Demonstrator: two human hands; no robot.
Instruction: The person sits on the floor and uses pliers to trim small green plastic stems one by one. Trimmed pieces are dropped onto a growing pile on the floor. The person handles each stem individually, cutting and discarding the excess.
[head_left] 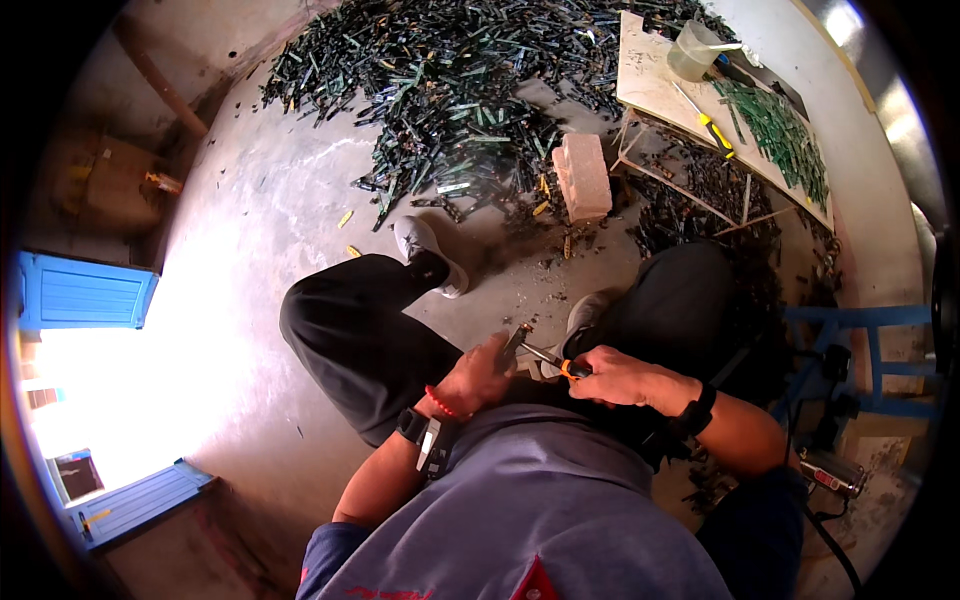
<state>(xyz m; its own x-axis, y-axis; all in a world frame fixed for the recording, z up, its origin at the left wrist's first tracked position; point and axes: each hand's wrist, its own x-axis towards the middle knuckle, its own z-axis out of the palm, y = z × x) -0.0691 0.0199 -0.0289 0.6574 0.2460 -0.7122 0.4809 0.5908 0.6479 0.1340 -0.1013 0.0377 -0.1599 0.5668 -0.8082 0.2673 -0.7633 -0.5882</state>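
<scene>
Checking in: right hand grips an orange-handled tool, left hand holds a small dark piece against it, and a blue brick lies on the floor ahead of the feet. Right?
Not quite. In the head view the brick is pale pink, not blue. The rest stands: the right hand grips the orange-handled tool and the left hand holds a small dark piece against it.

A heap of dark green strips (450,90) covers the far floor. 1 pale brick (583,175) stands near it. A board (655,80) far right carries a plastic cup (695,48).

Two hands (480,378), one brick (583,176), two screwdrivers (705,122).
</scene>
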